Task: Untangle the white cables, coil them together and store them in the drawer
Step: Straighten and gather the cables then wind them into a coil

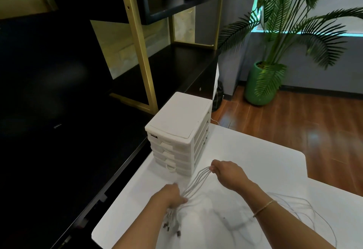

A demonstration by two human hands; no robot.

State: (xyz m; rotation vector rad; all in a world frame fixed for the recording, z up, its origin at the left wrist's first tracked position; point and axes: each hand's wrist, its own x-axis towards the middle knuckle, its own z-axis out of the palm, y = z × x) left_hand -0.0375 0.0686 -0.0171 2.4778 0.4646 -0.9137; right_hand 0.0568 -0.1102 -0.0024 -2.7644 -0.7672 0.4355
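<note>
Currently both hands are on the white cables [198, 182] over the white bench [255, 156]. Left hand [172, 195] fingers clenched around the bundle near the plug ends; right hand [227, 174] fingers pinching the strands, held taut between them. Slack trails right across the bench. Drawer unit [176, 129] just behind, drawers closed.

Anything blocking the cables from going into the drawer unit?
Yes: every drawer of the drawer unit looks closed, and both hands, left and right, hold the white cables. Bare table between.
</note>
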